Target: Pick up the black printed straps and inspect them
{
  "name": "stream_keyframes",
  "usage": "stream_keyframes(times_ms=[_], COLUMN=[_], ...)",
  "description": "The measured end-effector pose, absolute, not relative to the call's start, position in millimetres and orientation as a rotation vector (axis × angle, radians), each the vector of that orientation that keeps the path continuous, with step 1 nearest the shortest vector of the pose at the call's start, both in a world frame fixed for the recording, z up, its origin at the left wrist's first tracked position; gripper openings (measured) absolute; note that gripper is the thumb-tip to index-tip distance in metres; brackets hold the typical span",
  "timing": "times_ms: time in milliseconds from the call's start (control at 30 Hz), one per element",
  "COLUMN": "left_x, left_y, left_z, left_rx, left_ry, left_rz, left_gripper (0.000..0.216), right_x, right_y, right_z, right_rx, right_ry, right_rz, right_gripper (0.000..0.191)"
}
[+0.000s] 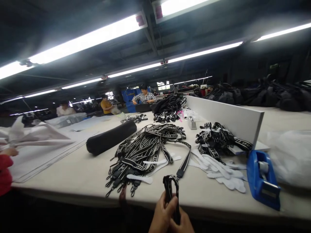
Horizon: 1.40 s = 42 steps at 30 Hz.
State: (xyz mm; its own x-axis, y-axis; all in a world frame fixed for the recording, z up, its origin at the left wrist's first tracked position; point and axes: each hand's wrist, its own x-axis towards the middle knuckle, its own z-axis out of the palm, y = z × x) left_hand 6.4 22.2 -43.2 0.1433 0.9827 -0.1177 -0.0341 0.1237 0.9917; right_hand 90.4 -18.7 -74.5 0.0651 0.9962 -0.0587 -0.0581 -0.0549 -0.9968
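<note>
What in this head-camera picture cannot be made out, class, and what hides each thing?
Head view:
- Left hand and right hand: wrists cut off by the bottom edge.
- Folded strap: its lower end is hidden between the fingers.
- Lettering on the strap pile: too small and blurred to read.
- Tape dispenser: the roll is mostly hidden inside its blue body.
- People at the far tables: too small to see their work.

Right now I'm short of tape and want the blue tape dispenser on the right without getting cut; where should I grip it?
Take the blue tape dispenser by its two long side walls, from above near the roll end. Its near end looks to carry the cutter plate, so keep fingers off it; the flat sides seem easy to pinch.
</note>
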Motion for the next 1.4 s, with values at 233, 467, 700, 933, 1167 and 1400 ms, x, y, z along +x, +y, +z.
stream_keyframes(times_ms=[233,467,700,933,1167,1400], left_x=[0.9,-20.7,-38.2,-45.5,-72.5,-74.9], left_y=[-38.9,-58.5,-66.8,-64.3,-6.9,76.3], left_z=[-40.4,6.8,12.9,-2.1,14.0,-11.8], left_rx=[1.311,0.982,1.234,1.002,0.457,0.811], left_ry=[1.205,0.94,0.948,1.012,0.871,0.939], left_rz=[1.066,1.52,1.392,1.387,1.613,1.624], left_gripper=[0.048,0.039,0.044,0.043,0.028,0.035], right_x=[89.9,64.5,47.0,48.6,137.0,262.5], right_y=[-59.5,-80.6,-86.0,-86.7,-66.0,-7.4], right_z=[-81.2,-20.7,-10.4,-5.5,0.0,-68.5], right_rx=[-1.36,-1.015,-0.912,-0.953,-1.148,-1.796], right_ry=[-1.228,-1.345,-1.207,-1.353,-1.392,-1.14], right_rz=[1.091,1.14,1.165,1.142,1.473,0.579], right_gripper=[0.056,0.052,0.049,0.058,0.061,0.043])
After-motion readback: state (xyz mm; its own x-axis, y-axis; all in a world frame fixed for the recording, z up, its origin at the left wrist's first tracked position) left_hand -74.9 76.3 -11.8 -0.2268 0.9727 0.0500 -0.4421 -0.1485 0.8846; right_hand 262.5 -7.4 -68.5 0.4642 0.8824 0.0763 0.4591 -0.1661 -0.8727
